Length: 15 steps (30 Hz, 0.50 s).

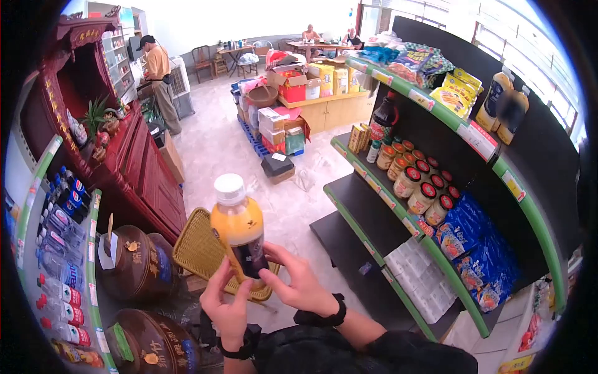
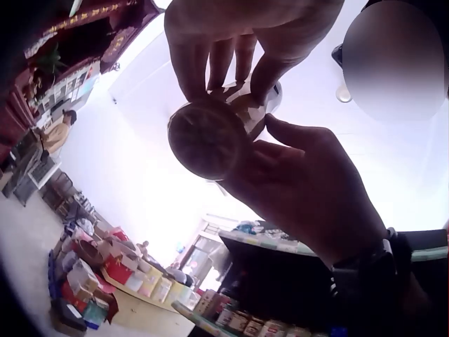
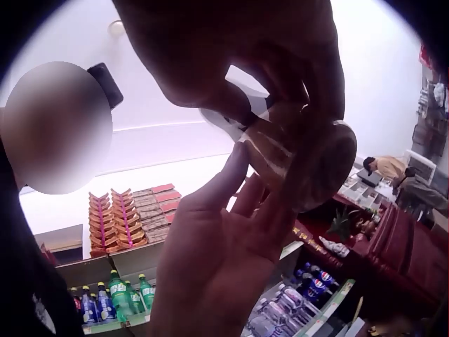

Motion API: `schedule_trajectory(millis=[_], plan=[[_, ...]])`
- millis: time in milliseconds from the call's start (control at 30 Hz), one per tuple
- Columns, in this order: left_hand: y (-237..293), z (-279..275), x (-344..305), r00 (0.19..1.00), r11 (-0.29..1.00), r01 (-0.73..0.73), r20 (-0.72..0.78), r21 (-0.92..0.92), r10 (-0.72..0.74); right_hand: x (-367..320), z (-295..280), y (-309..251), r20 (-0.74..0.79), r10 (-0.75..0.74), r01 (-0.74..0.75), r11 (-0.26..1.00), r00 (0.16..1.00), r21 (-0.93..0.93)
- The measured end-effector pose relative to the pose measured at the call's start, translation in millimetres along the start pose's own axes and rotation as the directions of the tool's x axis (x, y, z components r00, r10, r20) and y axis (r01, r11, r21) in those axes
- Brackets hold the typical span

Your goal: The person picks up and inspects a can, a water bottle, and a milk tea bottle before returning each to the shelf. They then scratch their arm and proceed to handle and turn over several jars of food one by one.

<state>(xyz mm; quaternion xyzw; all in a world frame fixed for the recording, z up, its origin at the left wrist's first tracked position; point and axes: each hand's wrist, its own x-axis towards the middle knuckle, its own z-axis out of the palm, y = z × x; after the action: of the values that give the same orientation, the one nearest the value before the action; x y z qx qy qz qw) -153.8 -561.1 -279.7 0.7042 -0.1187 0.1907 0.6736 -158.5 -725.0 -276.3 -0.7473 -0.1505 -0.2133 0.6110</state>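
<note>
In front of me I hold a plastic drink bottle upright between my two hands. It has a white cap, a yellow upper part and a dark label. My left hand grips its lower left side, thumb and fingers round it. From the other side, my right hand pinches the lower body with thumb and fingers. Both wrist views look up from below at the round base of the bottle, with fingers from both hands about it. A dark band circles my right wrist.
To the right, green-edged shelves hold lidded jars, blue packets and bottles. At left stand bottled drinks and large brown jars. A woven chair is behind the bottle. Farther off are stacked boxes and a standing person.
</note>
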Motion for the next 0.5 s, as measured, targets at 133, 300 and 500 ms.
schedule_trajectory(millis=[133,300,500], plan=[[4,-93,29,1.000,0.997,-0.017,-0.007,0.080,0.017,33,94,-13,0.063,-0.056,0.049,0.993,0.996,0.105],[6,-201,65,0.984,0.984,-0.093,-0.138,0.151,0.114,64,212,-35,0.143,-0.067,0.041,0.983,0.988,0.177],[11,-294,80,0.960,0.948,-0.128,-0.202,0.291,0.192,78,313,-49,0.238,0.022,-0.102,0.939,0.971,0.330]])
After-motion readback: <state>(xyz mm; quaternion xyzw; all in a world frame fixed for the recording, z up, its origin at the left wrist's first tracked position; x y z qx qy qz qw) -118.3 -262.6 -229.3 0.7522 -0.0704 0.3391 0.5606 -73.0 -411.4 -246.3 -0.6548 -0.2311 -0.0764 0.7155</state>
